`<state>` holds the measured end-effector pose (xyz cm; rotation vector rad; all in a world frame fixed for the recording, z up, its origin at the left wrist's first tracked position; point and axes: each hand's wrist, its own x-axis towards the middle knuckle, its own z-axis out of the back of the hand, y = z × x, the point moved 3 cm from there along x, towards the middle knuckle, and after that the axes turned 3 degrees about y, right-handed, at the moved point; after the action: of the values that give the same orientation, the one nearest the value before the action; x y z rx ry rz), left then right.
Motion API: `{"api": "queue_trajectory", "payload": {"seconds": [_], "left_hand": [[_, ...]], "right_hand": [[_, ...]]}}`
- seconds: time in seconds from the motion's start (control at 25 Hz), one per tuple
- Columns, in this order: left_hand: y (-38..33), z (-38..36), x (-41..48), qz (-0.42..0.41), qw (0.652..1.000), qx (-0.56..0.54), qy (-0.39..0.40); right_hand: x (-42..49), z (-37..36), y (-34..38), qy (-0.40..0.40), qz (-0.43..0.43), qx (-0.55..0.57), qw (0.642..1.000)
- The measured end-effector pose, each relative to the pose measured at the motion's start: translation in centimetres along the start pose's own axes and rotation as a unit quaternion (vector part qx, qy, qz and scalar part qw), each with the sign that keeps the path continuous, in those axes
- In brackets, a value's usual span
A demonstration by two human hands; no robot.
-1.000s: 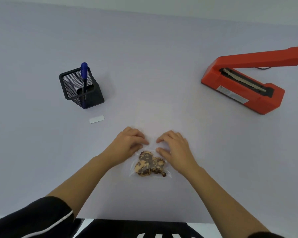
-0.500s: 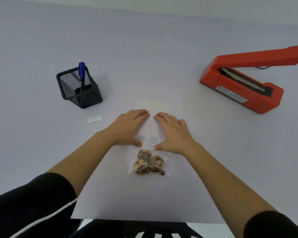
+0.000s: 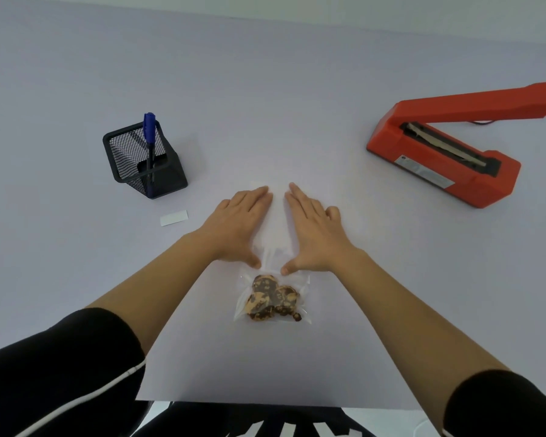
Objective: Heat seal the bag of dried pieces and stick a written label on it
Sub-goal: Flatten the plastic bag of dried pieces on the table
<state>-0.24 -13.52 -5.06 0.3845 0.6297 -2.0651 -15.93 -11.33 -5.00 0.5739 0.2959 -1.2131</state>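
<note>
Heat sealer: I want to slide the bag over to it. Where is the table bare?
Bare between the right hand and the heat sealer, and across the far table beyond the bag. Crowded on the left: the label lies near the pen holder.

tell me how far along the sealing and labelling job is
Done: the brown dried pieces sit at the near end of the clear plastic bag. In hand: the left hand and right hand press flat on its empty upper part. Left: sealing, as the red heat sealer stands open with nothing in it, and labelling, as the white label lies loose and the blue pen stands in the black mesh holder.
</note>
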Motion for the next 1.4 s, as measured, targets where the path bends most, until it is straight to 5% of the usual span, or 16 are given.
{"api": "queue_trajectory", "payload": {"seconds": [0.2,0.36,0.92,1.4], "left_hand": [[-1.0,-1.6,-2.8,-0.051,0.994,-0.069,-0.072],[-1.0,-2.6,-2.7,-0.086,0.994,-0.039,-0.059],[0.5,-0.4,0.1,-0.006,1.000,0.017,0.020],[0.2,0.0,-0.2,0.108,0.994,0.029,0.009]], "right_hand": [[-3.4,-2.1,0.7,-0.096,0.007,0.055,0.994],[-3.6,-3.1,0.9,-0.089,0.025,0.056,0.994],[-0.4,-0.6,0.6,-0.011,0.004,-0.034,0.999],[0.1,-0.1,0.1,0.032,-0.149,-0.009,0.988]]}}
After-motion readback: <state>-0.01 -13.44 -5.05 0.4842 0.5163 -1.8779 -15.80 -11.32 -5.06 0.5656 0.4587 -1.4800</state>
